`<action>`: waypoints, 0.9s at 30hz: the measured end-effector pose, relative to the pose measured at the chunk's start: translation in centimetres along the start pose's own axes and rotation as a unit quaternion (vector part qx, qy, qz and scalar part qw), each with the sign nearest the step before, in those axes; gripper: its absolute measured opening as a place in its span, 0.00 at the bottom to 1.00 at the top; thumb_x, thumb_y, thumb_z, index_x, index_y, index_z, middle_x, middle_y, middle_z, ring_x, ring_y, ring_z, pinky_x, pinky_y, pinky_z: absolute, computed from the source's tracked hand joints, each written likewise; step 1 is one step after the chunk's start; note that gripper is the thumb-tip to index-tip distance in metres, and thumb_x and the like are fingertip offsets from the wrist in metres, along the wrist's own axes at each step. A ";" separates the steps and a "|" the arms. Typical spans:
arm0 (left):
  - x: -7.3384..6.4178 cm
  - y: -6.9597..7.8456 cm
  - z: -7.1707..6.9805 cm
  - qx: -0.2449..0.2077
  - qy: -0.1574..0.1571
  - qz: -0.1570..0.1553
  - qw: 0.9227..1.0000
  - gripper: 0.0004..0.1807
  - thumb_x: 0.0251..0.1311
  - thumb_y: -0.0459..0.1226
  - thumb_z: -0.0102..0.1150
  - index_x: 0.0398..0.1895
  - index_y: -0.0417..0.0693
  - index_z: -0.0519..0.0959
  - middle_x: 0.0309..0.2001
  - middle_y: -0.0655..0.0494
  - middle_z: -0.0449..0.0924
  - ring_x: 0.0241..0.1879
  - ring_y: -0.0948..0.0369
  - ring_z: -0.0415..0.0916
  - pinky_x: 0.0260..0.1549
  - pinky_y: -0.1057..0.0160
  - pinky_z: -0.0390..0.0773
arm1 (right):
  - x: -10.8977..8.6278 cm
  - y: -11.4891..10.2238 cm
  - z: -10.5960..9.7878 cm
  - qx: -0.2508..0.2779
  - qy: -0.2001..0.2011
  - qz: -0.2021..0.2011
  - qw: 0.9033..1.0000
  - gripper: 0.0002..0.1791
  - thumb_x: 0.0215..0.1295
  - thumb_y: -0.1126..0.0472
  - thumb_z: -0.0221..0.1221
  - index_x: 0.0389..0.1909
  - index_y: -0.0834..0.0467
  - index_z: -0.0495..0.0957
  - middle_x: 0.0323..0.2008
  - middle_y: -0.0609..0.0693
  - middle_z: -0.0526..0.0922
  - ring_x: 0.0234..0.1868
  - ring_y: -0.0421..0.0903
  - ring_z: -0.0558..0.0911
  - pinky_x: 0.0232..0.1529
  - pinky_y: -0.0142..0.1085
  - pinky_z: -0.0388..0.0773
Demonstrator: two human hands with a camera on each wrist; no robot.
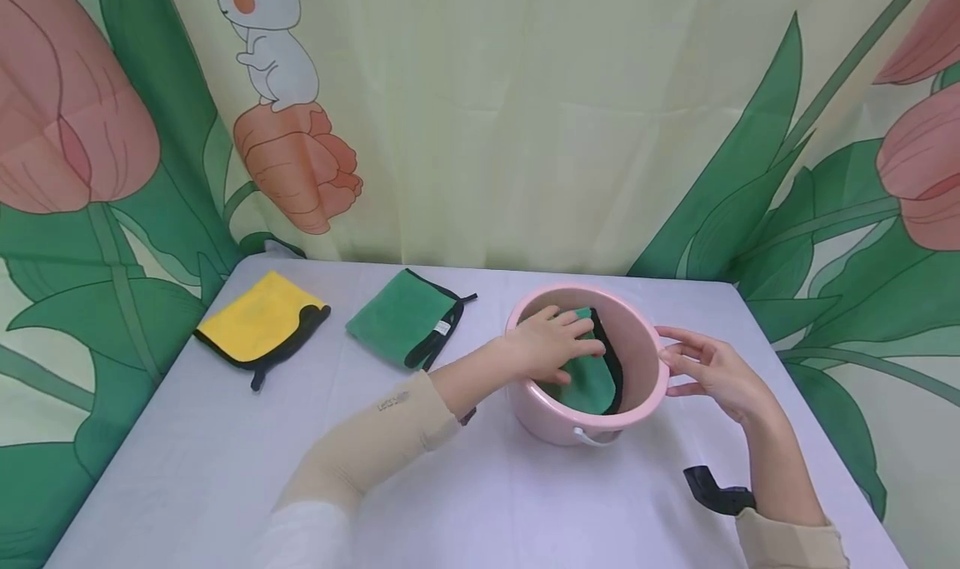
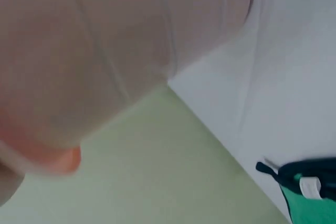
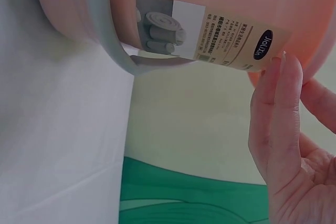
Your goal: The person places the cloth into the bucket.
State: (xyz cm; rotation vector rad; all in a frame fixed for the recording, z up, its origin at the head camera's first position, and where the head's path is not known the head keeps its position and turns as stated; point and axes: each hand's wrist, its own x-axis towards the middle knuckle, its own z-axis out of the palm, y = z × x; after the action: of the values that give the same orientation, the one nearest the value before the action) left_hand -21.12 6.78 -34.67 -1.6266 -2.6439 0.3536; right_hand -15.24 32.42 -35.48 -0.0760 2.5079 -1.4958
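A pink bucket (image 1: 551, 423) stands right of the table's middle. My left hand (image 1: 558, 348) reaches inside it with fingers spread, resting over a folded green cloth (image 1: 592, 386) with black edging that lies in there. On the far right of the rim, my right hand (image 1: 701, 365) touches the bucket with its fingertips, the fingers fairly straight. In the right wrist view, two fingers (image 3: 286, 103) meet the bucket's outside by a paper label (image 3: 226, 38). The left wrist view is mostly the bucket's blurred side (image 2: 142, 35).
To the left of the bucket lies another folded green cloth (image 1: 401, 315) with a black edge and white tag. Farther left is a yellow cloth (image 1: 258, 319) with black trim. A white handle (image 1: 592, 438) hangs at the bucket's front. Behind the table (image 1: 465, 486) hangs a printed curtain (image 1: 495, 136).
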 end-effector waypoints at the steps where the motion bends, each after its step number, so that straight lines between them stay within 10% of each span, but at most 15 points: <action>1: -0.4 -0.5 -0.2 -0.023 0.024 -0.007 0.999 0.30 0.57 0.53 0.54 0.64 0.67 0.60 0.59 0.60 0.60 0.59 0.61 0.57 0.59 0.58 0.57 | 0.0 0.0 0.0 0.000 0.000 -0.001 1.000 0.34 0.63 0.54 0.55 0.65 0.66 0.56 0.35 0.38 0.79 0.35 0.39 0.81 0.33 0.41 0.80; 14: -6.8 -6.6 0.8 -0.081 0.214 -0.177 0.957 0.28 0.54 0.48 0.49 0.61 0.57 0.65 0.57 0.55 0.66 0.58 0.56 0.59 0.60 0.53 0.51 | 0.0 0.0 0.1 0.000 0.001 -0.002 1.000 0.34 0.63 0.55 0.55 0.65 0.65 0.56 0.36 0.37 0.79 0.35 0.39 0.80 0.33 0.41 0.80; 20: -9.6 -8.4 3.4 -0.103 0.200 -0.269 0.936 0.30 0.51 0.50 0.50 0.60 0.57 0.64 0.60 0.54 0.64 0.61 0.54 0.56 0.60 0.49 0.50 | 0.0 0.0 0.1 0.001 0.001 -0.001 1.000 0.34 0.63 0.55 0.55 0.65 0.66 0.56 0.35 0.37 0.79 0.35 0.39 0.80 0.33 0.41 0.80; 27: -12.8 -9.3 7.6 -0.116 0.154 -0.304 0.933 0.34 0.50 0.50 0.54 0.63 0.55 0.62 0.61 0.51 0.63 0.61 0.52 0.56 0.60 0.46 0.49 | 0.0 0.0 0.1 -0.002 0.000 -0.006 1.000 0.34 0.63 0.55 0.55 0.65 0.66 0.56 0.36 0.37 0.79 0.35 0.39 0.80 0.33 0.41 0.80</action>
State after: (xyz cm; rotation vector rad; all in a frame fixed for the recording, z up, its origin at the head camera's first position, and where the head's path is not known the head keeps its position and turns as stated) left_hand -24.44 -9.92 -38.87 -0.7259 -2.8162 -0.2204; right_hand -15.21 32.31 -35.55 -0.0912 2.5151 -1.4957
